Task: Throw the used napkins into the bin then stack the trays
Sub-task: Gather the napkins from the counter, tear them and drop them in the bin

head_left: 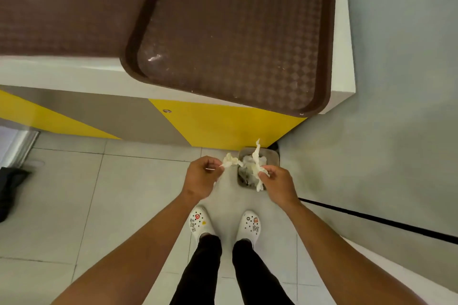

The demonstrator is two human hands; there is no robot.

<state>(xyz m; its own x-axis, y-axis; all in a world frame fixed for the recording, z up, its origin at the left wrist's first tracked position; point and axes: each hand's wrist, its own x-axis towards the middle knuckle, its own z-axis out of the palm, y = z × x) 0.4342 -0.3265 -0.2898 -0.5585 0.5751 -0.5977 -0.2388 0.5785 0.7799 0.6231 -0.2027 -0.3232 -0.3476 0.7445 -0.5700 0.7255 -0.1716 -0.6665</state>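
Observation:
A small grey bin (pixel 272 156) stands on the floor by the counter's corner, with crumpled paper inside. My left hand (pixel 200 178) pinches a crumpled white napkin (pixel 229 160) just left of the bin's rim. My right hand (pixel 278 184) grips another twisted napkin (pixel 256 161) directly over the bin. A brown tray (pixel 235 39) lies on the white counter, its near corner overhanging the edge. A second brown tray (pixel 67 7) lies to its left, partly under the first.
The counter has a white top (pixel 62 72) and a yellow and grey front (pixel 218 124). A grey wall (pixel 396 82) closes the right side. A black cable (pixel 371 218) runs along the floor at the right. A dark object (pixel 12 190) lies at the far left.

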